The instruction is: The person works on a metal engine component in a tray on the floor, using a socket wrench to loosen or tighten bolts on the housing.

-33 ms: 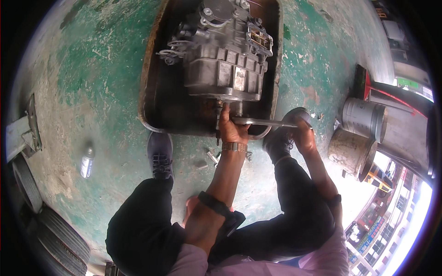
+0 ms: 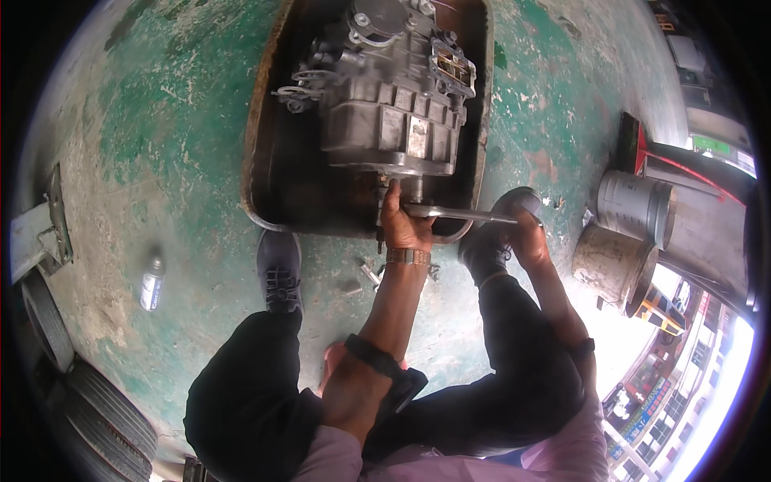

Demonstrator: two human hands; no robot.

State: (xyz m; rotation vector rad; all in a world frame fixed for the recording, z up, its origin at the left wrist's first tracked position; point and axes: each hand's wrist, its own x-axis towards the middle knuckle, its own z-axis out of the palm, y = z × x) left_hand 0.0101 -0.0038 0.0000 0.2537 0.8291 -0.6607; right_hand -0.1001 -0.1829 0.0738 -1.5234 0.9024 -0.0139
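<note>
A grey cast-metal gearbox (image 2: 389, 120) lies in a deep, dark metal tray (image 2: 250, 173) on the floor. From its near end a threaded rod (image 2: 380, 213) and a short bright shaft or socket (image 2: 417, 189) stick out towards me. A long-handled ratchet wrench (image 2: 466, 214) sits across the near end, its head at the socket. Curled around the wrench head is my left hand (image 2: 408, 230), thumb up beside the rod; its other fingers are mostly hidden. Over my right shoe, my right hand (image 2: 528, 241) is closed on the end of the wrench handle.
Small metal parts (image 2: 370, 273) lie on the green floor below the tray. A spray can (image 2: 152, 283) stands at the left, tyres (image 2: 104, 414) at the lower left. Two metal buckets (image 2: 634, 207) are at the right. My feet stand close to the tray's near corners.
</note>
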